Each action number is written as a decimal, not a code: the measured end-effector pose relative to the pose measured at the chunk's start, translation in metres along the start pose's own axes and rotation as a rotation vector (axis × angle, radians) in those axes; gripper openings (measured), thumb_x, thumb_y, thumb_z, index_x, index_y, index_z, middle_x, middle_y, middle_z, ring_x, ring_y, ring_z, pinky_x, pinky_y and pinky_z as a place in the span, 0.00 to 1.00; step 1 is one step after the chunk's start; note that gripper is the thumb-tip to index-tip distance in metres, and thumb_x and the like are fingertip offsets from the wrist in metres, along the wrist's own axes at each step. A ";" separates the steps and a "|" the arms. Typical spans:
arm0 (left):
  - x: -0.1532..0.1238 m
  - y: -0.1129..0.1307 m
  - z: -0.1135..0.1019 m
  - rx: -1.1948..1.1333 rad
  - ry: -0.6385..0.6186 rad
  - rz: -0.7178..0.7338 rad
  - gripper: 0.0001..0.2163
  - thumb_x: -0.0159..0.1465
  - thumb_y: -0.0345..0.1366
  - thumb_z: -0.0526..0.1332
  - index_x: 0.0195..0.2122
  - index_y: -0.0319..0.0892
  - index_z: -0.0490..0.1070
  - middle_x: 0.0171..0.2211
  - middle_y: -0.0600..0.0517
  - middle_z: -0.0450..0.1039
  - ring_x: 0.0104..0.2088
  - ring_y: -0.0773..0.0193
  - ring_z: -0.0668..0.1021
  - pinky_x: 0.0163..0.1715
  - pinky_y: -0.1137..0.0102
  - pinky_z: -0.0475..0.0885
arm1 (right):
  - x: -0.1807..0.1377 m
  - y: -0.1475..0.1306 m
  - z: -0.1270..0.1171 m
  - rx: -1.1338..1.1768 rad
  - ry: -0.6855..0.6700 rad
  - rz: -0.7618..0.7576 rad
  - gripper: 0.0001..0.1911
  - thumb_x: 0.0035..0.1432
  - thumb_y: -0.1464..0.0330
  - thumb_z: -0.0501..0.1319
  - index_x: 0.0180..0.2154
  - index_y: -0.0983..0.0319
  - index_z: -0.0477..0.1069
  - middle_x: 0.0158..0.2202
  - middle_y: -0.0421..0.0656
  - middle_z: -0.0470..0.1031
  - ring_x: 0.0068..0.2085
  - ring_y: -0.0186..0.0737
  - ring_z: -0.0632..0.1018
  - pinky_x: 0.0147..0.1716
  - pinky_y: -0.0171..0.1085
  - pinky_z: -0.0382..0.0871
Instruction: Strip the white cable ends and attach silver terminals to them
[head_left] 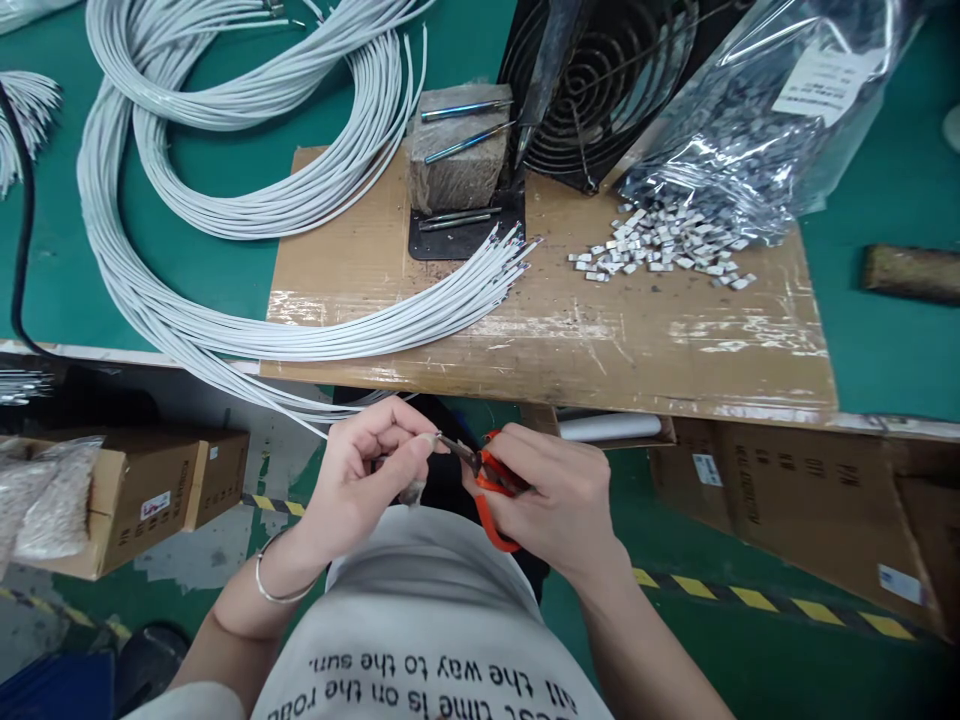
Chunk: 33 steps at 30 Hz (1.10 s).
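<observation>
My right hand [551, 490] grips orange-handled scissors [496, 515], with the blades pointing left. My left hand [379, 470] is closed in a pinch at the blade tips. White wires [300, 405] run from the table edge into that hand, and the tiny end between finger and thumb is hard to make out. Something small and greyish shows under the left fingers. Above both hands, a thick bundle of white wires [360, 335] lies over the cardboard sheet [645, 350], its stripped-looking ends pointing right.
Small white-and-silver pieces [667, 245] spill from a clear bag [772, 110] at the back right. A block [457, 150] with metal rods stands beside a soldering iron [547, 75] and a black fan guard [607, 90]. Coiled wires [262, 110] fill the back left; cartons [161, 495] stand below.
</observation>
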<state>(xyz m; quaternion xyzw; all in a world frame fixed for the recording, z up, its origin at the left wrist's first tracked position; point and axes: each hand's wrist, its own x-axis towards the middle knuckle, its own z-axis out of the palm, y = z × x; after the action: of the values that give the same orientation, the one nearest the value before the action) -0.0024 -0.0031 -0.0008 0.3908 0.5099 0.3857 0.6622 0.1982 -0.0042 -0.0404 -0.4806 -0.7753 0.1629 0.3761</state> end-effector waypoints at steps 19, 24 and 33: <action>0.000 0.000 0.001 0.064 0.007 -0.021 0.16 0.71 0.48 0.70 0.35 0.41 0.76 0.21 0.55 0.70 0.20 0.71 0.62 0.20 0.75 0.57 | -0.003 0.006 0.000 -0.055 -0.003 -0.025 0.19 0.57 0.77 0.62 0.21 0.58 0.56 0.19 0.32 0.57 0.21 0.31 0.57 0.20 0.35 0.50; 0.001 -0.001 0.003 0.077 -0.020 0.015 0.13 0.72 0.44 0.69 0.36 0.40 0.76 0.22 0.56 0.68 0.21 0.72 0.60 0.20 0.74 0.53 | -0.007 0.002 0.007 -0.024 0.031 0.012 0.20 0.58 0.77 0.62 0.21 0.58 0.55 0.19 0.32 0.56 0.21 0.30 0.56 0.20 0.35 0.50; -0.006 -0.011 -0.004 0.193 -0.049 -0.005 0.10 0.73 0.37 0.67 0.34 0.38 0.77 0.18 0.61 0.60 0.19 0.74 0.52 0.19 0.74 0.45 | -0.014 0.014 -0.008 0.254 0.557 0.443 0.23 0.66 0.74 0.64 0.19 0.57 0.63 0.13 0.32 0.59 0.14 0.31 0.62 0.18 0.37 0.57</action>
<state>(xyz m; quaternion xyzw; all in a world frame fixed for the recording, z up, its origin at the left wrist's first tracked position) -0.0060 -0.0120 -0.0092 0.4608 0.5293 0.3233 0.6348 0.2159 -0.0104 -0.0497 -0.6120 -0.4941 0.1980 0.5848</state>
